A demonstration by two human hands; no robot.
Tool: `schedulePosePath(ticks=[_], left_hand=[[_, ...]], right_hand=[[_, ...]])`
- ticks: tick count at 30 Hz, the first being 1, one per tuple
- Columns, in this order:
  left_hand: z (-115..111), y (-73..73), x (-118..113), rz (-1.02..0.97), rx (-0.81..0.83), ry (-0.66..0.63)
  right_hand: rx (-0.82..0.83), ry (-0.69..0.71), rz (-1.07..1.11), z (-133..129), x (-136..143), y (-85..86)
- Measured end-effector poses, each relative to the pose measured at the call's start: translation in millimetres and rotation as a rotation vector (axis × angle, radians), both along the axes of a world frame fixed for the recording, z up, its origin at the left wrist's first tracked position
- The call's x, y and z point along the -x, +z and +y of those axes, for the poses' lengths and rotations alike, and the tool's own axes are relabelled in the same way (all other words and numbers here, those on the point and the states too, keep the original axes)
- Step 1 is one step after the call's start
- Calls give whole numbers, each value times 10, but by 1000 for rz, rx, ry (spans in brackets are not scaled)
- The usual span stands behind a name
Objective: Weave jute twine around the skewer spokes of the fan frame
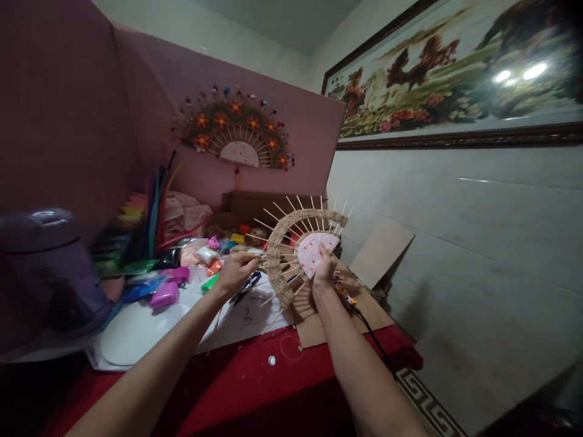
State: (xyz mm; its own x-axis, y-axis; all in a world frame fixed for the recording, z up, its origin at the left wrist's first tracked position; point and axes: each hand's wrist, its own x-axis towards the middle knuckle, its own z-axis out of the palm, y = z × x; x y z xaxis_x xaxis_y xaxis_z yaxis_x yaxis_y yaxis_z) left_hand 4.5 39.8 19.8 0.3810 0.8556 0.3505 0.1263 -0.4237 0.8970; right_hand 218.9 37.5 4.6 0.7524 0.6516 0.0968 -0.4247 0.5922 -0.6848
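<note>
A half-ring fan frame [277, 243] of woven tan twine on thin wooden sticks is held up over the table, tilted. At its centre is a half-round piece of pink dotted fabric [312, 252]. My right hand [324, 273] grips the fan there, thumb on top of the fabric. Beside the outer left edge of the weaving, my left hand [234, 273] is closed in a pinch close to the stick ends. What lies between its fingertips is too small to make out. Dark-blue-handled scissors [248, 285] lie under the left hand, partly hidden.
Bags of coloured clay [166, 291] and a white disc [141, 331] crowd the left, by a purple container [50, 273]. Cardboard [314, 325] lies under the fan, with a black cord [371, 331]. A finished flowered fan [237, 133] hangs on the pink panel behind.
</note>
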Motion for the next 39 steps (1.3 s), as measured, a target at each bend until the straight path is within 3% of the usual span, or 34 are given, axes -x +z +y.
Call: schedulePosePath(ticks=[3,10,13,16,22,33,39], left_hand=[[-45,-42,33,129,-302,207],[-207,-25,55,664,-832,526],[-252,0,46,738,-1049,588],[-286,22,44,744,-1151,595],[-344,24,13,733,-1182,616],[-402,-60,-105,798,-905,529],[-415,-60,-108,821,-834,557]], right_hand=[[-4,27,-15,3,12,-14],[-29,67,-32,57,2,-75],[-24,38,-9,69,-8,-81],[-7,35,-14,88,-30,-93],[27,35,27,141,-90,-126],[19,40,104,123,-65,-70],[43,14,62,139,-82,-91]])
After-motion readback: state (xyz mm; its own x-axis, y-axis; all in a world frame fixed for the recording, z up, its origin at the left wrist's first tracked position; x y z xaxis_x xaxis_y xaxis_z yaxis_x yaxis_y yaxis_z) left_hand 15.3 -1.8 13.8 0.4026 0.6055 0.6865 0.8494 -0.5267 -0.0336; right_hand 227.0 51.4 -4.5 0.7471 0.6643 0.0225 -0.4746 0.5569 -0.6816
